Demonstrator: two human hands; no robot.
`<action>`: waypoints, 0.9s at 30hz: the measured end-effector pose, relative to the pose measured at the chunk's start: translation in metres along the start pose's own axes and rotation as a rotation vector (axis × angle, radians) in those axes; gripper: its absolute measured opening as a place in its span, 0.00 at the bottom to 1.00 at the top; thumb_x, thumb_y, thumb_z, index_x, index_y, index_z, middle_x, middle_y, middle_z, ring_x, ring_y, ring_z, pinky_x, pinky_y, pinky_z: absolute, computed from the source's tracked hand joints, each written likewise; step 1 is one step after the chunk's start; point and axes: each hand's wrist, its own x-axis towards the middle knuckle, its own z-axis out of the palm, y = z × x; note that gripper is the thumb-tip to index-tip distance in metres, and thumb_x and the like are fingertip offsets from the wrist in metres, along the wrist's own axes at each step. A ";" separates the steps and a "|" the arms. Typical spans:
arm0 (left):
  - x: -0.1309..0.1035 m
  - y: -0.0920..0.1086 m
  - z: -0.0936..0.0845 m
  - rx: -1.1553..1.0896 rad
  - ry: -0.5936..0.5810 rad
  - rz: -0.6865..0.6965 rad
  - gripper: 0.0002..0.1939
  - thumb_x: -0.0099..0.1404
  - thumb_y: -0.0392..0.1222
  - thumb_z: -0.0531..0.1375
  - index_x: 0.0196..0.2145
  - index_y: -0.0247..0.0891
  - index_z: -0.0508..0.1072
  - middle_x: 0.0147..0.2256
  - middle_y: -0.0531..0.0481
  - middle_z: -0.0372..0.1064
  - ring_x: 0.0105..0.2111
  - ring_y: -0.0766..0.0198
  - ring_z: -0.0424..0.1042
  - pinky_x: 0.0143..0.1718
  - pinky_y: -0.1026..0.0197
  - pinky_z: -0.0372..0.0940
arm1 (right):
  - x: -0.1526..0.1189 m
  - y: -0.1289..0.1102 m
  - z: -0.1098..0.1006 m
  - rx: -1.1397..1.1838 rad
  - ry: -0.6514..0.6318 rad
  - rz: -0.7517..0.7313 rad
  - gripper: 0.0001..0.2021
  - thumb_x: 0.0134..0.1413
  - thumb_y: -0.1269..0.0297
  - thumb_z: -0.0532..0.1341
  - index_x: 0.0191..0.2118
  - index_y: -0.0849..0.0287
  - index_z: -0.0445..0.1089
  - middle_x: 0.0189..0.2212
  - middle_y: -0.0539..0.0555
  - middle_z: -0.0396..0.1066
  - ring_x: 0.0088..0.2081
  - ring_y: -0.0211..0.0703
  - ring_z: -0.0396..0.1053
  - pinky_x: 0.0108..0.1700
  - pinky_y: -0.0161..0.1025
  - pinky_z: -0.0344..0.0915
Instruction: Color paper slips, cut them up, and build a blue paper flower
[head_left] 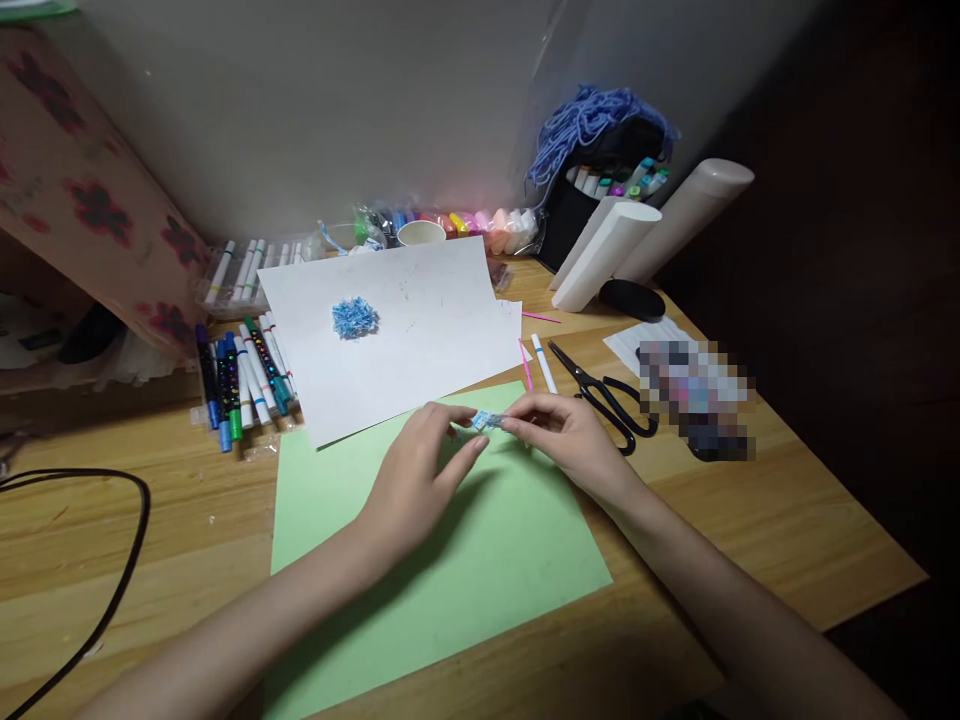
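Above the green sheet [450,560], my right hand [559,425] pinches a small blue-and-white piece [487,421] between thumb and fingertips. My left hand [424,465] is at the piece's left end, its thumb and forefinger apart, with a fingertip at or very near the piece. Whether that fingertip touches it is hard to tell. A fluffy blue-and-white clump [355,318] lies on the white paper [427,340] behind my hands. Black-handled scissors [600,385] and a white marker [544,363] rest on the table, right of the papers.
Markers [244,375] lie left of the white paper. Behind it stand a paper cup [421,234] and colourful packets [480,225]. A black holder [559,225] with pens and blue yarn [592,125] is at the back right, near white tubes [611,255]. A black cable [142,520] curves at left.
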 end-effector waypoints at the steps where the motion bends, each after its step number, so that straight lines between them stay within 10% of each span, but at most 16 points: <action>1: 0.004 0.003 0.003 -0.056 -0.004 -0.019 0.10 0.68 0.46 0.54 0.43 0.41 0.68 0.41 0.48 0.69 0.39 0.61 0.67 0.40 0.56 0.63 | -0.001 0.000 0.000 0.014 -0.003 -0.001 0.10 0.47 0.58 0.66 0.29 0.60 0.73 0.27 0.52 0.74 0.31 0.40 0.70 0.35 0.39 0.66; 27: 0.008 -0.013 0.021 -0.278 0.081 0.115 0.03 0.67 0.37 0.55 0.38 0.38 0.69 0.34 0.51 0.67 0.33 0.67 0.65 0.35 0.62 0.62 | -0.004 0.005 0.004 0.445 -0.211 0.382 0.08 0.49 0.61 0.65 0.28 0.61 0.72 0.22 0.48 0.65 0.25 0.33 0.60 0.29 0.32 0.57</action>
